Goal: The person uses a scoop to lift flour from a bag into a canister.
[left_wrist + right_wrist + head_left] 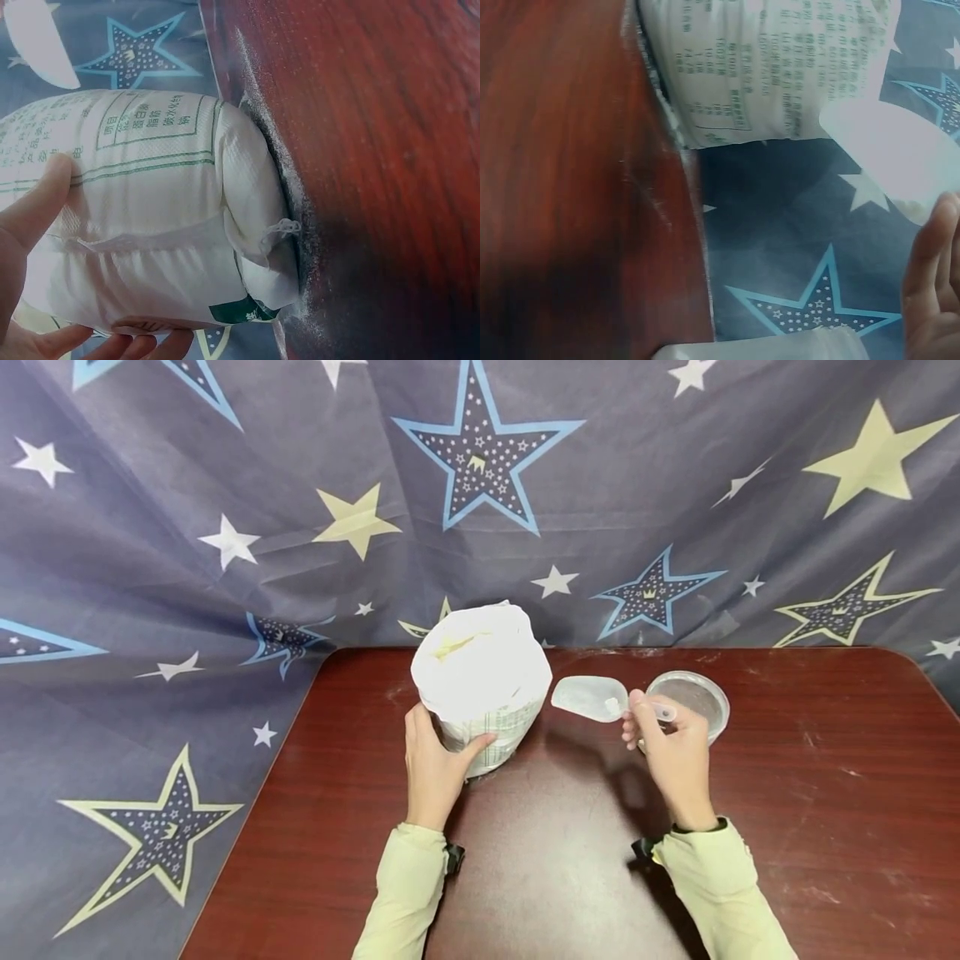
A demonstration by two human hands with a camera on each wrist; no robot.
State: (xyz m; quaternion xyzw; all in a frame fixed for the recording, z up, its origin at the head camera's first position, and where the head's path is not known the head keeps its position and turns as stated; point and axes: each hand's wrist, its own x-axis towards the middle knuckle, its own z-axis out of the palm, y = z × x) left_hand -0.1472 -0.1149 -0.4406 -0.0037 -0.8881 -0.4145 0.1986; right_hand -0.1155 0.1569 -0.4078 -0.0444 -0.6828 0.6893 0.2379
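Observation:
On the table stands a white woven bag (pixel 517 710) with green print, its mouth open at the top. My left hand (pixel 437 772) grips its near left side, the thumb across the front and the fingers (pixel 135 346) spread along the other side. To the right of the bag, my right hand (pixel 675 756) holds a translucent plastic scoop (pixel 588 698) by its handle above the table. The scoop's blade points left at the bag, and a small white clump lies near the handle end. Behind the right hand sits a round clear container (pixel 693 692), partly hidden by that hand.
The reddish-brown wooden table (pixel 825 793) has faint white powder streaks, with more powder along the foot of the bag. A dark blue star-patterned cloth (pixel 525 568) hangs behind the table and to its left.

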